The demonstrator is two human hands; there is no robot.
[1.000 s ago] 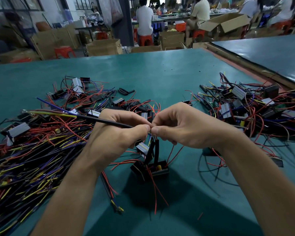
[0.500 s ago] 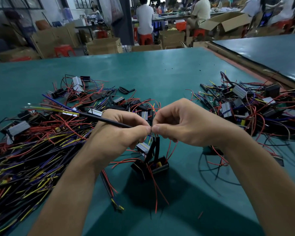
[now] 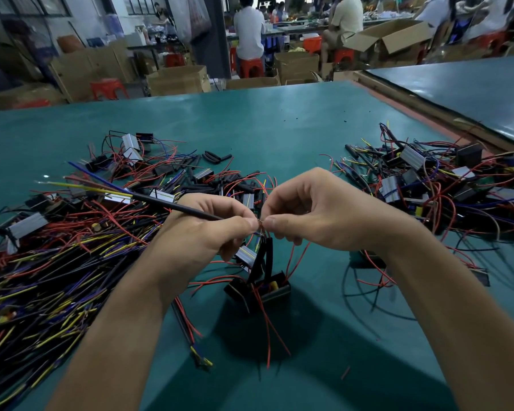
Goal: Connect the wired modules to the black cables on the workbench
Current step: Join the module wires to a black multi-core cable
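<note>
Beyond the green desk point(image 3: 264, 123) a workshop is seen, with cardboard boxes point(image 3: 177, 80), red stools point(image 3: 107, 87) and seated people point(image 3: 248, 28) at other benches. Along the desk's left edge a heap of cables point(image 3: 42, 277) is spread, black with yellow, red and blue ends. Further in, modules point(image 3: 149, 173) are tangled in red wires, and short black sleeves point(image 3: 214, 157) are scattered just behind them.

One cable point(image 3: 172, 205) is raised above the heap and gripped in the left hand point(image 3: 202, 232), with its yellow and blue leads fanned out at the far left end. The left fingers point(image 3: 247, 223) are curled, and the cable's near end is pinched between thumb and forefinger. Bare wire ends point(image 3: 261, 223) are held where the fingertips of both hands meet, above the desk's near middle.

Directly beneath, a black module point(image 3: 258, 287) is seen, with black leads rising from it toward the fingertips and red wires trailing toward the near edge. The right hand point(image 3: 324, 215) is held just beside the left. Its fingers point(image 3: 275, 223) are curled, with thumb and forefinger pressed on the wire ends. Toward the right edge a second heap point(image 3: 442, 185) of modules and wires is piled.
</note>
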